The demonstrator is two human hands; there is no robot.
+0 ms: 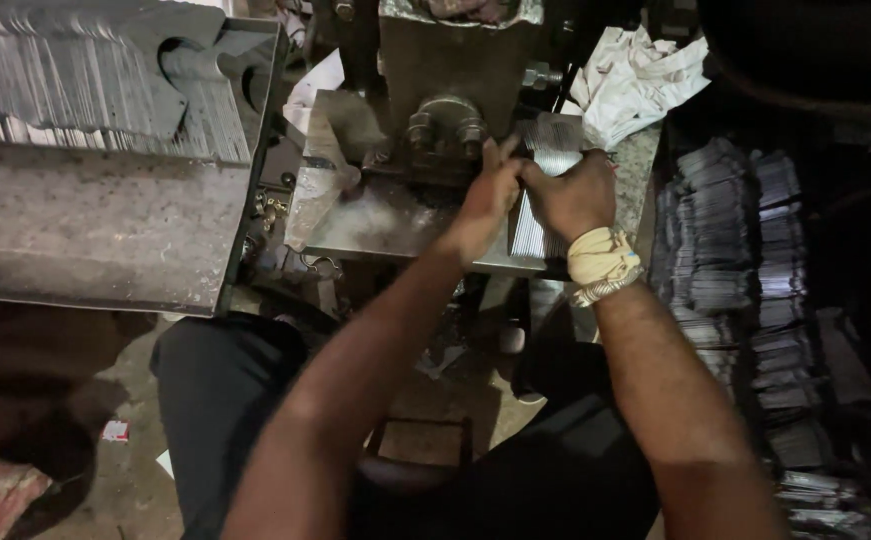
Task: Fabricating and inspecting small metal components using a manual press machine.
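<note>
My right hand (573, 195), with a cloth band around its wrist, grips a thick stack of thin grey metal strips (545, 150) standing on edge on the steel press bed (375, 225). My left hand (490, 190) rests against the left side of the same stack, fingers pointing up toward the bolted block (443, 125) of the machine. Part of the stack is hidden under both hands.
A large metal tray (105, 225) at left holds rows of cut metal pieces (55, 85). Piles of similar strips (730, 240) lie on the right. A white rag (635, 75) sits behind the press. My dark-trousered knees are below.
</note>
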